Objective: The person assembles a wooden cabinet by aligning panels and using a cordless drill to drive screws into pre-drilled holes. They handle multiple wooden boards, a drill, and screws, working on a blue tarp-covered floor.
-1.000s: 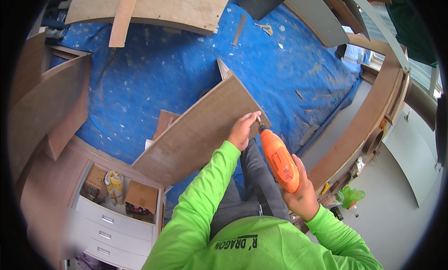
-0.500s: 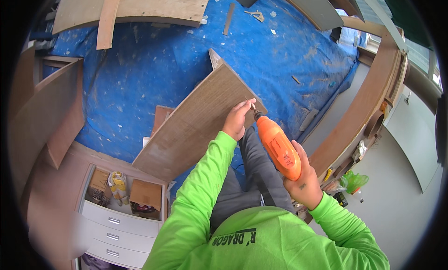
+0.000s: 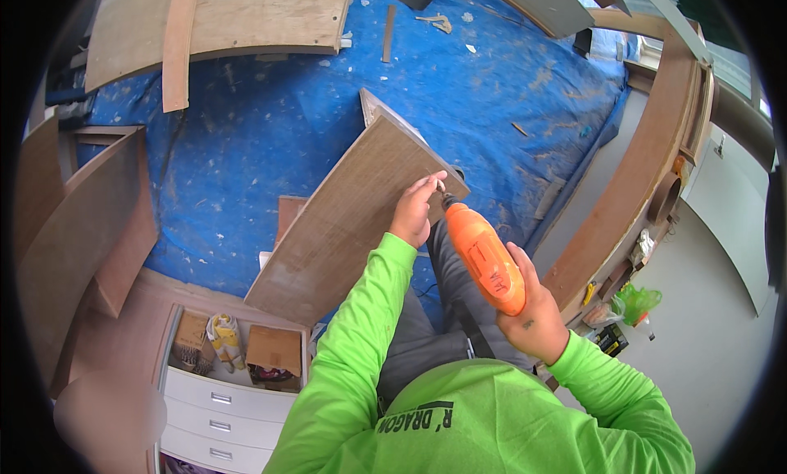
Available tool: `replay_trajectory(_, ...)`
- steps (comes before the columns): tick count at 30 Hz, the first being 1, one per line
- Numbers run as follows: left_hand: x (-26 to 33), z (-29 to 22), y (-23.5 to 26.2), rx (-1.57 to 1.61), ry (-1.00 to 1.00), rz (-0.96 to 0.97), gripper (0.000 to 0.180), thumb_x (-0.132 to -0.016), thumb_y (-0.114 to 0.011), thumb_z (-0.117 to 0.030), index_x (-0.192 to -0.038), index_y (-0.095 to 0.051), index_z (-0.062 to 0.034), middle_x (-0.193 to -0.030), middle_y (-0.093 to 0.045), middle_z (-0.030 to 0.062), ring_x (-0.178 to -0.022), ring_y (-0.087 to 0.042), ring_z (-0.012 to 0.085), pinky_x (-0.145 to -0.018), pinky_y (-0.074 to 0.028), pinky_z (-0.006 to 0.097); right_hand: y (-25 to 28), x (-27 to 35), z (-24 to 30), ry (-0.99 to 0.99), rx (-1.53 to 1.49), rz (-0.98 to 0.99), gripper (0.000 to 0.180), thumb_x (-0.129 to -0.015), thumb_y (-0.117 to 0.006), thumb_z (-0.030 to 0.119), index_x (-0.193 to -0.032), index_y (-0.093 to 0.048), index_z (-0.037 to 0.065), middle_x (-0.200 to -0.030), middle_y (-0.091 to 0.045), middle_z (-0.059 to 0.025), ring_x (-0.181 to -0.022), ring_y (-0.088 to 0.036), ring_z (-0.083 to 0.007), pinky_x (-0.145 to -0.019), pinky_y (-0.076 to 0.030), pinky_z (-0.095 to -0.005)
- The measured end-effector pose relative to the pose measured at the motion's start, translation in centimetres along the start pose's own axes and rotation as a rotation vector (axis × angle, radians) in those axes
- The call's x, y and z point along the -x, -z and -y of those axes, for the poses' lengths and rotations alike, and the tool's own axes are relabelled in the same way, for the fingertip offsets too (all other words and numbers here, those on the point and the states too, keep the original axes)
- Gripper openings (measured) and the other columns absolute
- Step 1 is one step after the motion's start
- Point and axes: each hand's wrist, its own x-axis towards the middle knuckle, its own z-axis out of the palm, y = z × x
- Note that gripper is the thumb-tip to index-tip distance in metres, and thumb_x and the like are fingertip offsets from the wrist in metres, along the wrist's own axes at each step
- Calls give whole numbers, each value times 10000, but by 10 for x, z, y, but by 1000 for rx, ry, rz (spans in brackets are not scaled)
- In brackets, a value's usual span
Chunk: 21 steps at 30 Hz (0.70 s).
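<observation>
My right hand (image 3: 531, 320) grips the handle of an orange power drill (image 3: 484, 255), whose tip points up and left at the edge of a long brown wooden board (image 3: 352, 220). My left hand (image 3: 416, 209) rests on that board's near right corner, with fingers pinched around something small at the drill's tip; I cannot make out what it is. The board lies tilted over a blue tarp (image 3: 270, 121). Both arms wear bright green sleeves.
A white drawer unit (image 3: 221, 396) with small boxes in its open top stands at lower left. Brown panels (image 3: 74, 236) lean at the left. Plywood sheets (image 3: 246, 19) lie at the top. A curved wooden frame (image 3: 648, 170) runs along the right, with small items below it.
The view has shifted slightly, so the board and hands sit a little lower and to the right. The drill stays at the board's corner, with my left hand still beside its tip.
</observation>
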Motion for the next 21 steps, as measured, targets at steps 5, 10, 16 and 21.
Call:
replay_trajectory(5, 0, 2, 1, 9, -13, -21, 209, -994, -541, -379, -1000, -660, -207, -1360, -594, -66, -1178, -431, 94, -1006, -216, 410, -6, 0, 4, 7, 18, -5, 909, -778, -681, 18, -1553, -205, 27, -1205, -632, -254, -1067, -659, -425, -908, -524, -406)
replay_trajectory(10, -2, 7, 5, 2, -22, -8, 262, -993, -534, -384, -1099, -688, -201, -1196, -601, -97, -1139, -429, 96, -962, -228, 385, -10, 1, 9, 14, 72, 13, 899, -799, -687, 27, -1554, -199, 30, -1191, -637, -260, -1051, -663, -431, -897, -532, -415)
replay_trajectory(16, 0, 6, 3, -22, -47, -9, 292, -999, -511, -409, -1085, -696, -200, -1196, -612, -83, -1160, -435, 113, -981, -226, 403, -14, 2, 2, -4, 46, 1, 914, -787, -686, 28, -1557, -193, 30, -1158, -653, -255, -1032, -669, -429, -890, -535, -420)
replay_trajectory(21, 0, 11, 0, 28, -66, -41, 338, -1007, -493, -437, -1070, -697, -176, -1260, -623, -25, -1260, -433, 149, -1055, -201, 476, -14, 4, 5, -14, 64, 12, 921, -784, -679, 25, -1561, -184, 29, -1160, -655, -255, -1029, -670, -428, -887, -535, -423)
